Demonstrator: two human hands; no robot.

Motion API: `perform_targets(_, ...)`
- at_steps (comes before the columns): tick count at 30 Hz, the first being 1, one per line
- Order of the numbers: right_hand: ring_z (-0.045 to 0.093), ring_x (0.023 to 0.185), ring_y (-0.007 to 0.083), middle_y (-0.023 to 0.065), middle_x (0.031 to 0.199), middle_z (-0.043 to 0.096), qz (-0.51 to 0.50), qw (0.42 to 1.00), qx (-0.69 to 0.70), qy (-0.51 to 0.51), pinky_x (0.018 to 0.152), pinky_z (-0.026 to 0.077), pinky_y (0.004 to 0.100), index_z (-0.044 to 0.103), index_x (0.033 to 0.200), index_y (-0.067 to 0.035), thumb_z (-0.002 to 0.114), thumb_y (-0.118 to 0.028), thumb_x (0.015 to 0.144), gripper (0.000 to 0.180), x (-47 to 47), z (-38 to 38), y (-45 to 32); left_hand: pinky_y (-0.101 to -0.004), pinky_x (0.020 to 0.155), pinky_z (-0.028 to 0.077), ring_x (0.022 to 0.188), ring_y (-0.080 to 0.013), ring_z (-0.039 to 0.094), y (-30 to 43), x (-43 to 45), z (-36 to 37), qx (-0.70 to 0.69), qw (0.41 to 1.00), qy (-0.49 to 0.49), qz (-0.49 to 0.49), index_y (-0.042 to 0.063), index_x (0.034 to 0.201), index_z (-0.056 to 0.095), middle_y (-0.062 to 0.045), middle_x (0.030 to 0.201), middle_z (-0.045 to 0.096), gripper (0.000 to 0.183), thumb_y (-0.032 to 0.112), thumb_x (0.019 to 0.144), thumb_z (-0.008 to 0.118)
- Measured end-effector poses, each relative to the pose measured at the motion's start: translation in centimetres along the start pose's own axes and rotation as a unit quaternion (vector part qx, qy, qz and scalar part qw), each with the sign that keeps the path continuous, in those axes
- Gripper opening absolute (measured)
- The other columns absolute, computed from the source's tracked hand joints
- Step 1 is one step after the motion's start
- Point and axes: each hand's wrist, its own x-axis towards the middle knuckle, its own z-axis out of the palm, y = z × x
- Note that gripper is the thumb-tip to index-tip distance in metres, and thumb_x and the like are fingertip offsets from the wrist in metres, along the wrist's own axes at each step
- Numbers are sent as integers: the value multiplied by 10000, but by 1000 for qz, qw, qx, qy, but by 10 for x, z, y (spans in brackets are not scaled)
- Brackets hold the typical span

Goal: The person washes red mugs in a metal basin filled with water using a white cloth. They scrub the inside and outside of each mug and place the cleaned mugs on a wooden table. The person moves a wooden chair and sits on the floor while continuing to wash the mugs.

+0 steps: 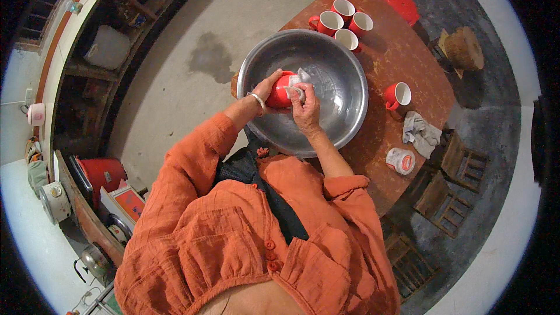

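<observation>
My left hand [264, 90] grips a red mug [278, 96] above a wide stainless steel basin [339, 100]. Pinched in my right hand [306, 111] is a whitish cloth [298, 79], pressed against the mug's right side and rim. The cloth and my fingers hide part of the mug. A bracelet circles my left wrist. Beyond the basin, several red mugs with white insides [331, 22] stand upright in a cluster. One more red mug [397, 94] stands apart, to the right of the basin.
The basin sits on a reddish-brown table [385, 65]. A crumpled grey cloth [421, 133] and a white tub [400, 161] with a printed label lie near its right edge. Wooden chairs [444, 203] and a red stool [400, 5] stand beyond. A wet patch [211, 57] darkens the floor at left.
</observation>
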Motion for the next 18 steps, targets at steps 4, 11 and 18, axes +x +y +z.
perform_targets(4,565,708,262,129,787,569,50,998,30,19,654,447,352,493,940,-24,501,-212,868,201,4,-2,-3,-383,663,502,771,-238,599,-6,-16,14,103,981,97,134,102,1098,513,-111,1007,578,524,518,781,553)
perform_targets(11,525,699,185,102,764,568,278,944,163,76,663,440,328,518,874,17,517,-164,839,185,37,4,28,-370,735,456,811,-324,580,-15,1,8,486,676,234,502,-1,1007,502,-194,875,592,507,416,745,624)
perform_targets(18,562,757,297,164,826,565,35,999,-18,2,696,443,362,496,963,-18,520,-178,860,192,-6,3,4,-403,648,490,750,-261,599,-3,19,-6,182,947,131,230,35,1029,529,-126,909,600,470,426,774,584)
